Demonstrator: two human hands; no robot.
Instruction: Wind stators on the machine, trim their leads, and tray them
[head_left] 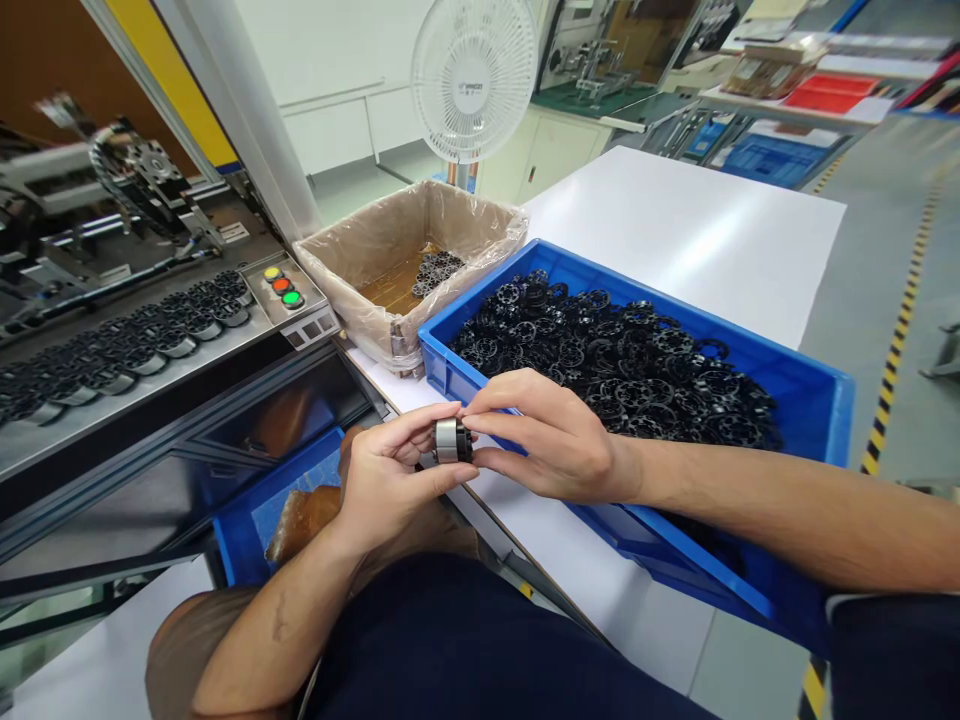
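Note:
Between my two hands is a short metal motor core (451,441), a silvery ring with black toothed plastic on its right end. My left hand (386,475) grips its silvery body from the left, thumb below and fingers above. From the right, the fingertips of my right hand (547,435) press on the black plastic end. Just beyond my right hand stands a blue crate (814,385) heaped with black plastic ring parts (600,350). A plastic-lined carton (367,250) beside it has a small group of metal cores (437,272) inside.
At left, a machine bench carries rows of similar cores (142,345) and a button panel (285,290). A white fan (474,80) stands behind the carton. Below my left arm, a blue bin (232,540) holds a brown wrapped bundle (304,520). A white tabletop (675,230) extends behind the crate.

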